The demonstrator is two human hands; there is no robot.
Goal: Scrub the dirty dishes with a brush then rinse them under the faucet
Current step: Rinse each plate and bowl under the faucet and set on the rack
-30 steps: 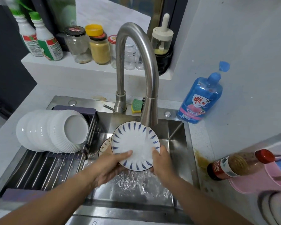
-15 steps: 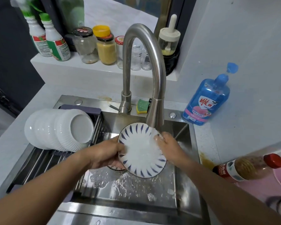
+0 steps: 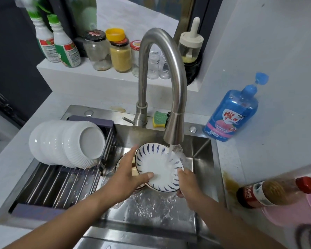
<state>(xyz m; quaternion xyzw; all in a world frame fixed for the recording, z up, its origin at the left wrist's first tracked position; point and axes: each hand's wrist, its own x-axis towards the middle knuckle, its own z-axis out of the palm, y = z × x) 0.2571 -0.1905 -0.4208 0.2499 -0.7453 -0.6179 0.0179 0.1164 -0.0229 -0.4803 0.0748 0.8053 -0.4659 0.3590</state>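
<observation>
Water runs from the faucet onto a small white plate with blue dashes round its rim. The plate is tilted and sits directly under the faucet's spout, above the steel sink.

The left hand takes the plate's left edge. Its grip pinches the plate, with the thumb flat on the inner face and the fingers running up behind the rim. The right hand holds the lower right edge. Its grip also pinches the plate, thumb on the rim and fingers tucked underneath. Water splashes off the plate into the basin below the spout.

A second patterned dish lies low in the sink, just left of the spout and partly hidden behind the left hand. Further left of the faucet, a row of white ribbed bowls lies on its side on a roll-up drying rack spanning the sink. A green and yellow sponge sits at the faucet's base. To the right of the faucet a blue dish soap bottle stands on the counter, and nearer the camera is a red-capped sauce bottle. On the ledge behind the faucet are jars and two spray bottles.
</observation>
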